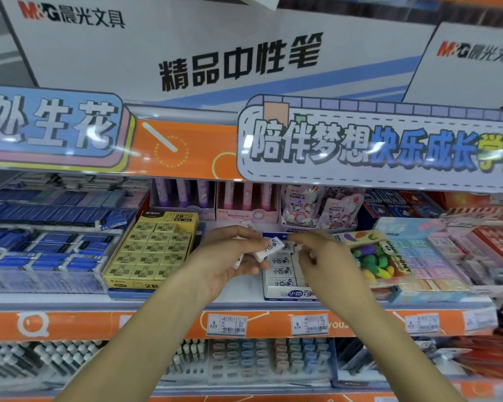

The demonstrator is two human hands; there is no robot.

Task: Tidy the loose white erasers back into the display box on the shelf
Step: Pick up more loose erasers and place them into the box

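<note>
Stationery shop aisle, tiered display rack under large printed header boards. Orange shelf edge [163, 323] carries price tags [227, 324]. Landmark: the white eraser display box [285, 293], sitting mid-shelf, front lip printed in blue.

Inside the box: rows of white erasers [280, 271] with blue lettering, lying flat, partly hidden behind both hands.

Left of the box, across a bare strip of shelf: yellow 2B eraser box [150, 250], full and tilted toward the viewer. Farther left, trays of blue erasers [50, 256]. Right of the box, just beside it: a pack of fruit-shaped coloured erasers [375, 256]. Behind the box: pink and purple stick packs [215, 198] standing upright.

Left hand [230, 262], just left of the box and above the shelf, palm up, fingers curled around several loose white erasers; one eraser [269, 249] sticks out past the fingertips toward the box. More white shows in the palm, count unclear.

Right hand [323, 256] over the box's right half, fingers bent in a narrow pinch near the left hand's eraser. Whether it grips anything, cannot tell.
</note>
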